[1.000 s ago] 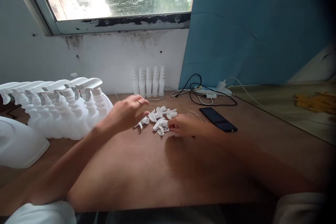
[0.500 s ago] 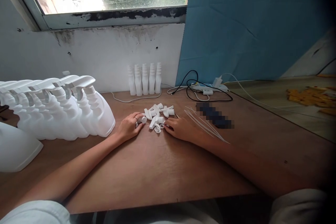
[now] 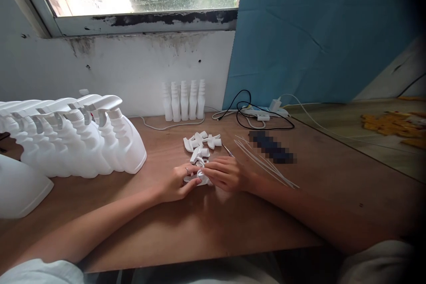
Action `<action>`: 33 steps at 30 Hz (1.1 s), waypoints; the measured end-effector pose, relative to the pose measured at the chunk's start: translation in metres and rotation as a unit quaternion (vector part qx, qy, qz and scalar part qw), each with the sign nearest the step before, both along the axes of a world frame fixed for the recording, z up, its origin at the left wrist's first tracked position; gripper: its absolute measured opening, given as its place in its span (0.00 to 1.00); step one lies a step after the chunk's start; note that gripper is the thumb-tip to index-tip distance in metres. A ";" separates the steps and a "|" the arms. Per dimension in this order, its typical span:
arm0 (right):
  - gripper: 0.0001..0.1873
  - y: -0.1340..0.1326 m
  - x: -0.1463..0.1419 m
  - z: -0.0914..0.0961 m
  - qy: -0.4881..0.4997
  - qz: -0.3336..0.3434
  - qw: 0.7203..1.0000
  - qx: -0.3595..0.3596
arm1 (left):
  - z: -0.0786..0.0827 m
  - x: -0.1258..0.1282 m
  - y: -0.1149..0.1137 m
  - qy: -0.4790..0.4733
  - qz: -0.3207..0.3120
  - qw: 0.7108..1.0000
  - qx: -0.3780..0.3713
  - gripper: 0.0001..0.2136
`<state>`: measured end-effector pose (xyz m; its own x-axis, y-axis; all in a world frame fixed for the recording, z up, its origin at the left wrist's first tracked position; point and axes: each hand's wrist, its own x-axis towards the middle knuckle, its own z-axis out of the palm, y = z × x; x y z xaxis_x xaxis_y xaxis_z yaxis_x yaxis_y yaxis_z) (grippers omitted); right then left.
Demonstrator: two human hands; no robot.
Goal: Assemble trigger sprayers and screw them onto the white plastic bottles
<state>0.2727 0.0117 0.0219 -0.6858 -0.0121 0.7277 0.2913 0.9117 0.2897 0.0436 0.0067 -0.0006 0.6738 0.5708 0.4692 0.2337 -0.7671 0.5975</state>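
My left hand [image 3: 181, 182] has its fingers round a white trigger sprayer head [image 3: 201, 178], held low over the table with its round opening turned to the right. My right hand [image 3: 226, 172] meets it from the other side, thumb and fingers pinched at that opening. Whatever small part is between the right fingertips is hidden. Just beyond the hands lies a loose pile of white sprayer parts [image 3: 199, 142]. A thin pointed metal tool [image 3: 228, 150] sticks out behind my right hand.
Large white spray bottles [image 3: 100, 146] stand in rows at the left. Several slim white bottles [image 3: 184, 102] line the wall. White plastic strips [image 3: 259, 159] and a pixelated dark object [image 3: 271, 146] lie right. Behind them are black cable [image 3: 238, 117] and a power strip [image 3: 281, 111].
Both hands have come together nearer to me, the left moving right with a white sprayer head from the pile's left side. My right hand has left the pile and now pinches at that sprayer head.
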 end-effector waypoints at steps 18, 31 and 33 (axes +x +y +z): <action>0.09 0.000 0.001 -0.008 -0.006 0.026 0.993 -0.112 | -0.003 -0.012 0.005 0.071 0.022 0.997 -0.026 0.15; 0.08 -0.001 0.000 -0.009 -0.004 0.047 0.974 -0.223 | 0.002 -0.011 0.005 0.062 -0.036 0.997 0.018 0.10; 0.07 -0.001 0.000 -0.009 -0.007 0.051 0.971 -0.235 | 0.003 -0.011 0.005 0.063 -0.032 0.997 0.023 0.10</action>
<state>0.2727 0.0107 0.0126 -0.7079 0.2514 0.6601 0.1918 0.9678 -0.1628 0.0329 0.0121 0.0020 0.7639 0.5049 0.4020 0.2548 -0.8083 0.5308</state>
